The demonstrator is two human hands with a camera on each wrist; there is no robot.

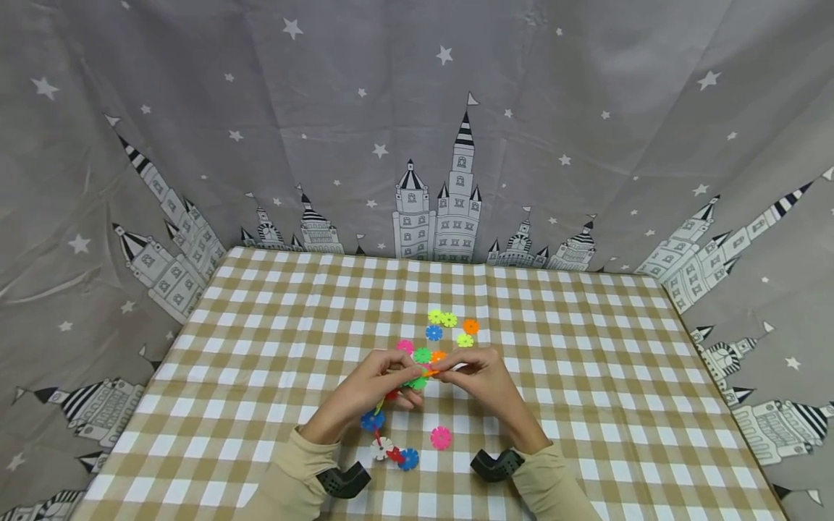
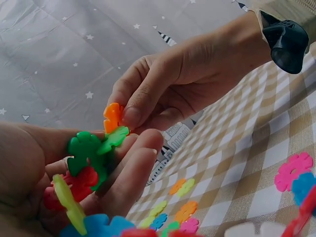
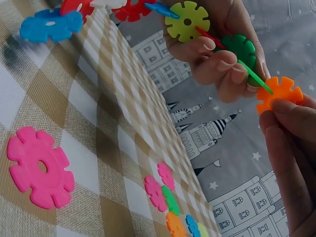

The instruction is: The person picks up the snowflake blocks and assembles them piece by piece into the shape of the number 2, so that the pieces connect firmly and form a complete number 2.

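Grey fabric printed with stars and castles, a backdrop [image 1: 391,72], stands behind a checked cloth [image 1: 586,362] in brown and white. Over the cloth, the left hand [image 1: 381,380] holds the upper part of a chain of notched discs [image 3: 187,22] between thumb and fingers; the chain's other end trails below it, towards the person. Facing it, the right hand [image 1: 478,373] pinches an orange disc [image 3: 284,91] between thumb and fingertips. The orange disc meets the edge of the chain's bright green end disc [image 3: 253,75]; whether their notches are fully seated, I cannot tell. The step in hand looks like joining this disc on. The next move seems to call for lined-up slots and a firm push, with the green one kept steady. A loose pink disc [image 1: 440,438] lies nearer the person; other loose discs [image 1: 434,333] lie beyond the hands.
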